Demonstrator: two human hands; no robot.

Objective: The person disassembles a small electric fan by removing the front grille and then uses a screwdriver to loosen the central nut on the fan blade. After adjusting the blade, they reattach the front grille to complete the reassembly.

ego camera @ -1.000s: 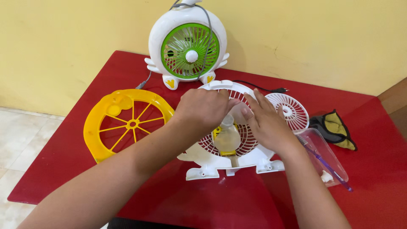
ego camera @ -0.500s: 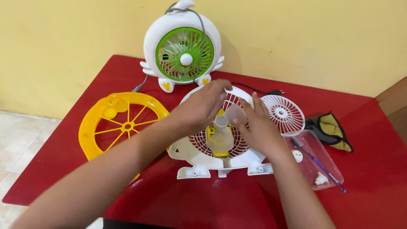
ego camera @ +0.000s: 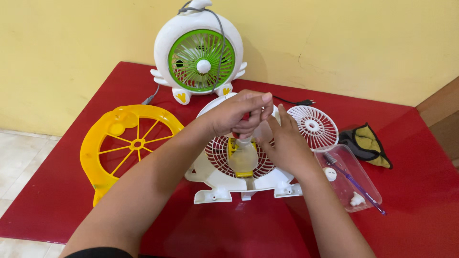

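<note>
Bench (ego camera: 420, 191), red, carrying from left to right: yellow spoked fan grille (ego camera: 125, 143) lying flat; green-and-white fan (ego camera: 201, 59) upright at the back; white fan housing (ego camera: 241, 174) with red grille at centre. Left hand (ego camera: 236, 114) is clenched around a red-handled tool over the housing's middle, right hand (ego camera: 282, 143) touching beside it, fingers loosely extended, the hands together. Further right: small white grille (ego camera: 313, 126), clear tray (ego camera: 351, 179) of small parts, dark cloth (ego camera: 366, 143).

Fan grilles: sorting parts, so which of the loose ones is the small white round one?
The white grille, lying right of the hands; the yellow grille is far bigger.
</note>
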